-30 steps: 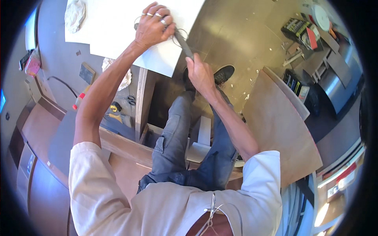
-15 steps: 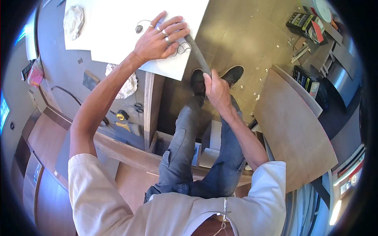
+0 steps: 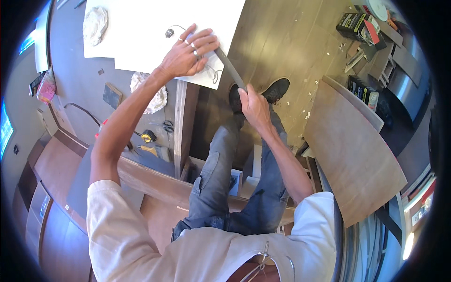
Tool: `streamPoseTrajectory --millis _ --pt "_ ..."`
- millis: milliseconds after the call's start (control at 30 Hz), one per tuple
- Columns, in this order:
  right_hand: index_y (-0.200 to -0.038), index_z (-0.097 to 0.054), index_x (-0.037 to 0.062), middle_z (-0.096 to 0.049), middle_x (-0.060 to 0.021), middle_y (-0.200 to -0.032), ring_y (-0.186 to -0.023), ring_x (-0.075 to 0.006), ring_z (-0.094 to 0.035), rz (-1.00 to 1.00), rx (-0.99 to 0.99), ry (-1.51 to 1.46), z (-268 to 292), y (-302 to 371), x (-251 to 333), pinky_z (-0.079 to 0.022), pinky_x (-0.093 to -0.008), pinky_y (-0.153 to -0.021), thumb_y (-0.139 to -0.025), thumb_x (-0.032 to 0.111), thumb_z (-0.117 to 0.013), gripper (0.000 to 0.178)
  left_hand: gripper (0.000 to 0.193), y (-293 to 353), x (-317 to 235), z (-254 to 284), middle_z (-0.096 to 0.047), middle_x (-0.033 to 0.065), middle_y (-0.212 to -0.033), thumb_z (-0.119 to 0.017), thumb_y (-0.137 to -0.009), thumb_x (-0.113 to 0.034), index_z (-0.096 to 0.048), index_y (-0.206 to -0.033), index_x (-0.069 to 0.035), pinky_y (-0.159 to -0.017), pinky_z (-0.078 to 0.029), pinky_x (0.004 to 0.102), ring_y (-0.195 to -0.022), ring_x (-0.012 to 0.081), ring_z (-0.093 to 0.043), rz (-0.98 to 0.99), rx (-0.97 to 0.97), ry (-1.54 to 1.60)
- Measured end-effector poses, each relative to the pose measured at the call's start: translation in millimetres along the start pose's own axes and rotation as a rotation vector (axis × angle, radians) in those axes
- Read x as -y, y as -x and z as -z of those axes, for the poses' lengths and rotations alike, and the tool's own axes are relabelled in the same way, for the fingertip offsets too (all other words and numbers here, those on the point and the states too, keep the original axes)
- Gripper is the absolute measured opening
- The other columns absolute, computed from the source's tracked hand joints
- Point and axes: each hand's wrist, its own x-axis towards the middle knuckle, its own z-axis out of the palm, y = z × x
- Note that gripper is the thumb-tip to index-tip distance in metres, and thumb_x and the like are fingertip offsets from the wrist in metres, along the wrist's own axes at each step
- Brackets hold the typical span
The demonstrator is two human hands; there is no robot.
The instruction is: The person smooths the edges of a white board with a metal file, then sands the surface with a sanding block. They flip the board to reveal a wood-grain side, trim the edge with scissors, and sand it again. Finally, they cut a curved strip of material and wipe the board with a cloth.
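The grey bar (image 3: 229, 67) slants between our two hands, its upper end by the fingertips of our left hand (image 3: 188, 53) and its lower end inside our right hand (image 3: 255, 108). With the right hand we keep a closed grip, fingers wrapped round the bar and thumb laid along it. Our left hand is spread well open, palm down, with rings on its fingers; its fingertips lie over the bar's far end, and we cannot tell how firmly they press.

Beneath our left hand we have a white sheet (image 3: 141, 49) on the grey table (image 3: 105, 82). Just above that hand we see a small dark round piece (image 3: 169, 33) with a thin wire, and a loop of thin cord (image 3: 216, 75) just below and right of it. A crumpled white wad (image 3: 95, 26) lies on the sheet, well to the left; a second wad (image 3: 156, 101) is on the table below the hand, partly behind our forearm. Farther below and left we find a grey block (image 3: 112, 95), scissors (image 3: 167, 125), a yellow-and-black tape measure (image 3: 149, 136) and a brush (image 3: 162, 153). To the right of our right hand stands a curved brown panel (image 3: 352, 145); just beside that hand, lower down, we see dark shoes (image 3: 276, 89) on the floor (image 3: 277, 42).
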Motion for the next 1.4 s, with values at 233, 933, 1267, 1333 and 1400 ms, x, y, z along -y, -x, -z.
streamPoseTrajectory --millis 233,933,1267,1333,1400 --pt "-0.095 -0.052 0.0022 -0.061 -0.0257 -0.066 -0.064 -0.0468 -0.063 -0.024 -0.009 0.003 -12 21 0 -0.046 -0.056 -0.055 -0.101 0.026 -0.055 0.025 0.048 8 -8 -9 -0.055 0.0037 -0.139 -0.055 -0.094 -0.025 -0.054 -0.141 -0.018 -0.122 -0.027 0.0518 -0.137 0.0235 -0.047 -0.106 -0.065 -0.022" --pt "-0.095 -0.053 0.0033 -0.062 -0.0251 -0.065 -0.062 -0.0468 -0.063 0.029 -0.019 0.018 -43 31 -4 -0.048 -0.0562 -0.054 -0.102 0.03 -0.053 0.028 0.094 28 -4 7 -0.05 0.0052 -0.139 -0.07 -0.076 -0.069 -0.045 -0.149 -0.016 -0.126 -0.015 0.0553 -0.14 0.0264 -0.041 -0.124 0.18 0.035" --pt "-0.095 -0.052 0.0035 -0.063 -0.0241 -0.066 -0.063 -0.0476 -0.062 -0.019 0.078 0.031 -44 24 11 -0.047 -0.0567 -0.055 -0.101 0.029 -0.054 0.026 0.083 44 1 -8 -0.052 0.0071 -0.116 -0.083 -0.067 -0.055 -0.055 -0.133 -0.012 -0.122 -0.029 0.0578 -0.118 0.029 -0.053 -0.132 -0.054 0.122" --pt "-0.096 -0.053 0.0035 -0.063 -0.024 -0.066 -0.064 -0.0477 -0.063 -0.019 0.11 0.05 -36 15 16 -0.047 -0.057 -0.055 -0.101 0.029 -0.054 0.026 0.082 44 4 -7 -0.052 0.007 -0.115 -0.084 -0.067 -0.053 -0.055 -0.132 -0.012 -0.122 -0.029 0.0577 -0.118 0.0286 -0.054 -0.134 -0.069 0.121" --pt "-0.096 -0.052 0.0037 -0.062 -0.0242 -0.066 -0.064 -0.0478 -0.063 -0.002 0.113 0.044 -35 17 10 -0.046 -0.0573 -0.056 -0.101 0.029 -0.054 0.026 0.083 47 3 -7 -0.053 0.0066 -0.117 -0.084 -0.067 -0.052 -0.055 -0.133 -0.011 -0.122 -0.029 0.0569 -0.119 0.0273 -0.053 -0.136 -0.068 0.134"
